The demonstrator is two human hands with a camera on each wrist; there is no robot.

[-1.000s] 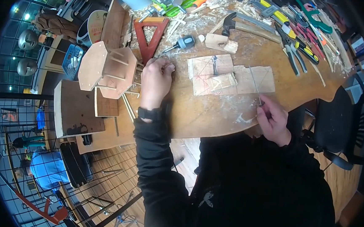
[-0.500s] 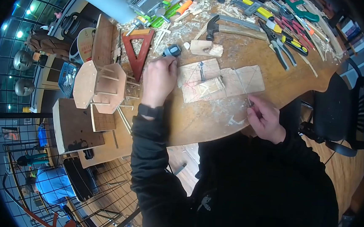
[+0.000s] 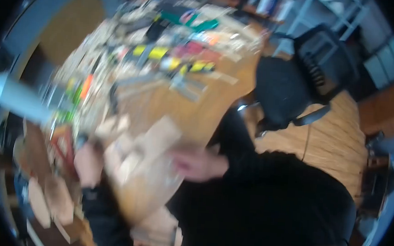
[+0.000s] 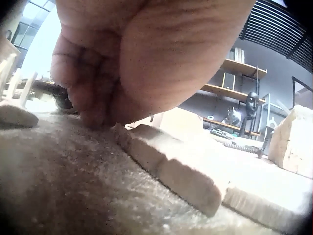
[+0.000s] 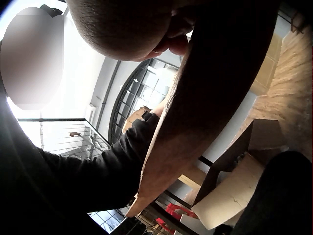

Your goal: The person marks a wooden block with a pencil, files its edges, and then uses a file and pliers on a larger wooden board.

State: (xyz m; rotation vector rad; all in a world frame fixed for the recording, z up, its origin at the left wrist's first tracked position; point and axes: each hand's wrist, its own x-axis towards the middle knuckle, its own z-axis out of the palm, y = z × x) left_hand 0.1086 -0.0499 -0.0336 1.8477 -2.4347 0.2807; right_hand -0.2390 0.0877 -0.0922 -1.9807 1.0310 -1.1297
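Observation:
In the blurred head view my left hand (image 3: 89,163) rests low over the workbench beside a screwdriver (image 3: 82,139), whose grey-blue handle shows past the fingers. The left wrist view has the fingers curled down at the tabletop; whether they grip the screwdriver I cannot tell. A thin split of wood (image 4: 171,178) lies close beside this hand. My right hand (image 3: 199,162) is at the bench's front edge, fingers bent, by a pale marked board (image 3: 162,132) with a small wood piece (image 3: 130,166) on it. The thin metal rod it pinches is lost in the blur.
A red set square (image 3: 61,149) and a hexagonal wooden frame (image 3: 57,200) stand on the left. Pliers (image 3: 186,86), yellow-handled cutters (image 3: 150,52) and shavings cover the far side. A black chair (image 3: 283,95) is right of the bench (image 3: 123,200).
The head view swings sharply to the right and blurs. Earlier, my left hand moved across to the screwdriver. My right hand pinched a thin rod over the board and stays beside the board.

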